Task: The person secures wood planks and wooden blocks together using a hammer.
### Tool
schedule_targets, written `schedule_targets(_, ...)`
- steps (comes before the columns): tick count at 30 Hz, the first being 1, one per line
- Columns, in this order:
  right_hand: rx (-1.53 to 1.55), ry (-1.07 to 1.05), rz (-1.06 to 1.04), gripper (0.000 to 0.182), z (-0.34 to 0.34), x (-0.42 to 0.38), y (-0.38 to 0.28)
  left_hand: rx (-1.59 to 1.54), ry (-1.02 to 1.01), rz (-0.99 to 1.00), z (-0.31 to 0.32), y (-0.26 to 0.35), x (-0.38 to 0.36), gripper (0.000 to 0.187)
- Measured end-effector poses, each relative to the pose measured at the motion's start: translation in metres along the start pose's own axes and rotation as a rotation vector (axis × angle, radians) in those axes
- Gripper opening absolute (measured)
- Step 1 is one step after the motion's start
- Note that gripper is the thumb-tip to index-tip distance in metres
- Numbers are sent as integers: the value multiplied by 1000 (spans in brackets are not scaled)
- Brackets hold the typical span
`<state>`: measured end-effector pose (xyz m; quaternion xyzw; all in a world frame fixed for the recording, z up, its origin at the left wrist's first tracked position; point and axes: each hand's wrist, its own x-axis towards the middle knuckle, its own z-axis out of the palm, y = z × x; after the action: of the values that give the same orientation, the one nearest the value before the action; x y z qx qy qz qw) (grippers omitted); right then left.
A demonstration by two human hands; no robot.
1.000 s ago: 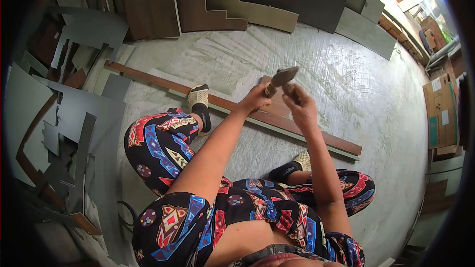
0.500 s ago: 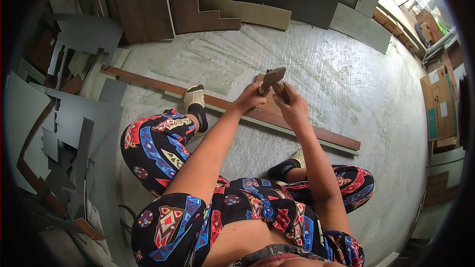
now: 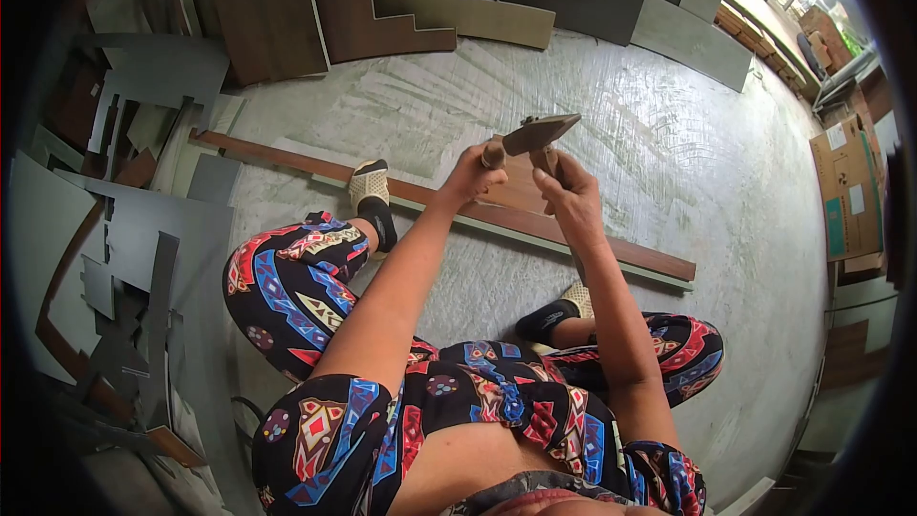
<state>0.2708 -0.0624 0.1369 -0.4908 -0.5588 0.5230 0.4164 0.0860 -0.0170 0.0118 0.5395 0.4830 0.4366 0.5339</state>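
Observation:
My right hand (image 3: 575, 203) grips a hammer (image 3: 543, 136) by its wooden handle, the dark metal head raised just above my fingers. Close by on the left, my left hand (image 3: 466, 178) is wrapped round a tool with a round wooden handle (image 3: 493, 155). The butt end of that handle sticks up right beside the hammer head, and its lower part is hidden by my fingers. Under both hands lies a brown wood-grain board (image 3: 518, 189), against a long narrow brown strip (image 3: 630, 256) stretched across the floor. A pale green strip (image 3: 535, 244) runs along its near edge.
Cut panels (image 3: 272, 14) lean along the far side, and grey offcuts (image 3: 143, 239) pile up on the left. A cardboard box (image 3: 848, 189) stands at the right. My left shoe (image 3: 370, 183) rests on the long strip, with my other shoe (image 3: 576, 300) near its right part.
The hammer head has tilted and shifted up and right, its handle now showing in my right hand. My left hand has moved slightly up and left, and its tool's round end has come into view.

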Motion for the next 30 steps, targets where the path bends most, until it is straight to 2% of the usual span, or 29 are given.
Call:
schedule_targets(1,13,19,-32,32,0,1,-3,-26,0,78,-3,-6,2,17)
schedule_targets(16,-74,-50,-41,38,5,3,1,-54,-80,45,-7,-18,-8,19)
schedule_targets(19,-72,-42,-73,39,8,2,-1,-12,-93,13,-6,-18,-9,20)
schedule_targets(22,-87,-29,-92,40,11,-1,-6,35,-125,50,-5,-26,-8,21)
schedule_targets(25,-38,-40,-153,41,13,-4,-14,187,-75,100,2,-24,-8,19)
schedule_targets(30,-92,-32,-174,42,13,-5,-15,131,-77,80,2,-26,-9,21)
